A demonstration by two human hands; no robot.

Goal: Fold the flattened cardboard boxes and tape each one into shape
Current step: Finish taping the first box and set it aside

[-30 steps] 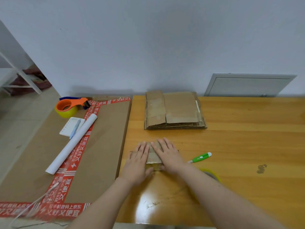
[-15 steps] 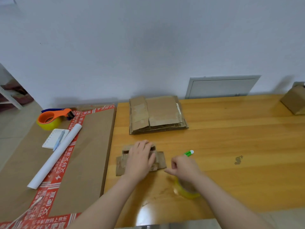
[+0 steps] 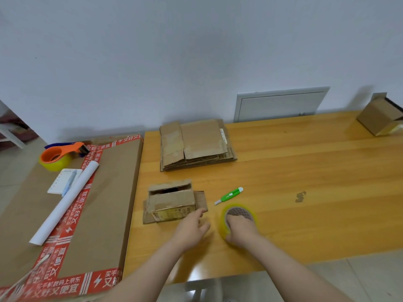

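on the table (image 3: 305, 171) | left hand (image 3: 192, 229) relaxed beside box (image 3: 172, 201) | right hand (image 3: 239, 229) grips tape roll (image 3: 222, 222)

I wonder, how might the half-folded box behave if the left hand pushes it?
The half-folded box is probably light and would slide easily on the smooth wooden table. Its top gapes open, so it may well flex or collapse rather than stay square.

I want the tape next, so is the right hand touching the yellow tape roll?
Touching. The head view shows the right hand on the tape roll, its fingers curled over the roll's near rim.
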